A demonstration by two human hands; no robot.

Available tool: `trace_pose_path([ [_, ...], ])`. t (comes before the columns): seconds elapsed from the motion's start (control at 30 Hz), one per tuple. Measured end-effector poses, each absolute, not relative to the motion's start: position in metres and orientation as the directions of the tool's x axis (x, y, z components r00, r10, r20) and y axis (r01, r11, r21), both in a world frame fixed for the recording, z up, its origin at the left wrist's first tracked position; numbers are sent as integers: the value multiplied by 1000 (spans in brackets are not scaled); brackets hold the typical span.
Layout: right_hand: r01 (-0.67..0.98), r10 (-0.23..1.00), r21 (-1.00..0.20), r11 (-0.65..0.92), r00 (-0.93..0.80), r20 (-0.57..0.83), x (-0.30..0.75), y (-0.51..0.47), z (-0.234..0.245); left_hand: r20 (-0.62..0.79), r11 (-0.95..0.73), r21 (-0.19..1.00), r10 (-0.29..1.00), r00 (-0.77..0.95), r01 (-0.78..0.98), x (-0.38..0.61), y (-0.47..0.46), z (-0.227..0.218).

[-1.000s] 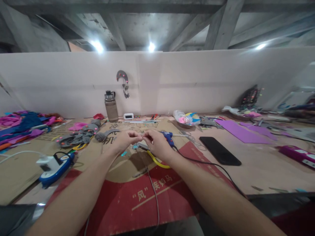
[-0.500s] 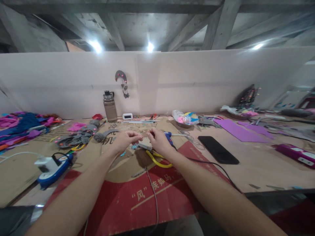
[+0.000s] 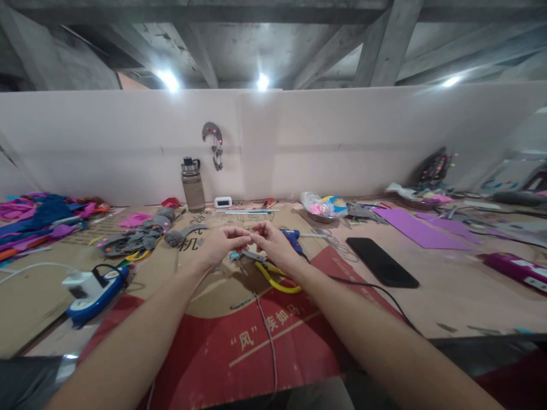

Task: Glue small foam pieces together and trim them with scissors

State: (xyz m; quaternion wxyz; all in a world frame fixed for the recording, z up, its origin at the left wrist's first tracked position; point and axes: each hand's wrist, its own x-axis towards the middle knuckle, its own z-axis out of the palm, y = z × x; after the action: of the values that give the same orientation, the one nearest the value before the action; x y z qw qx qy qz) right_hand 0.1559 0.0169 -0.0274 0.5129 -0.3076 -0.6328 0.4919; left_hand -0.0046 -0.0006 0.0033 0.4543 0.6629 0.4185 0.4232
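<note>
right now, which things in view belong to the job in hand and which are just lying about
Probably in the job, lying near the left hand or right hand:
- scissors
- glue gun
- blue scraps
Anything pinched is too small to tell.

Apparently just lying about:
- phone
- bottle
- purple sheet

And here's a pale wall [image 3: 307, 125] running right across the back, a vertical seam near its middle, a faint darker band along it! Above, it's all grey concrete: a rough ceiling [image 3: 260, 51] crossed by heavy beams [image 3: 196, 11]. Three white lights [image 3: 262, 81] glare just over the wall's top, and below spreads a pale, pinkish table [image 3: 453, 296].
</note>
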Motion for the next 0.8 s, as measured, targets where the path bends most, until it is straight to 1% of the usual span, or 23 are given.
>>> trace_pose_path([
  [0.07, -88, 886, -932, 351, -291, 361, 156, 16, -27, 208, -266, 946, 936, 283, 184, -5, -2, 5],
  [0.13, -58, 874, -921, 385, -297, 384, 156, 16, -27, 239, -306, 923, 931, 276, 234, -5, -3, 6],
  [0.2, -6, 860, -897, 441, -284, 424, 157, 16, -28, 272, -353, 874, 925, 265, 335, -5, -6, 9],
  [0.3, 93, 824, -835, 542, -255, 506, 159, 17, -30, 317, -418, 765, 906, 279, 490, -4, -10, 13],
  [0.33, 112, 813, -818, 564, -250, 526, 160, 17, -30, 322, -430, 747, 901, 290, 508, -4, -11, 14],
  [0.4, 111, 808, -813, 572, -250, 534, 160, 17, -29, 310, -430, 763, 898, 312, 483, -5, -12, 17],
  [0.47, 48, 834, -855, 516, -258, 488, 159, 16, -27, 286, -407, 824, 899, 331, 394, -6, -11, 18],
  [0.57, -116, 881, -933, 342, -305, 361, 157, 15, -24, 246, -332, 918, 905, 347, 214, -7, -7, 14],
  [0.63, -204, 893, -950, 237, -340, 296, 157, 16, -25, 217, -268, 955, 922, 321, 124, -5, -5, 11],
  [0.7, -252, 889, -952, 175, -375, 263, 156, 17, -26, 202, -238, 968, 927, 315, 81, -2, -4, 9],
  [0.8, -292, 868, -950, 114, -436, 238, 156, 19, -30, 193, -236, 968, 918, 347, 86, 3, -7, 8],
])
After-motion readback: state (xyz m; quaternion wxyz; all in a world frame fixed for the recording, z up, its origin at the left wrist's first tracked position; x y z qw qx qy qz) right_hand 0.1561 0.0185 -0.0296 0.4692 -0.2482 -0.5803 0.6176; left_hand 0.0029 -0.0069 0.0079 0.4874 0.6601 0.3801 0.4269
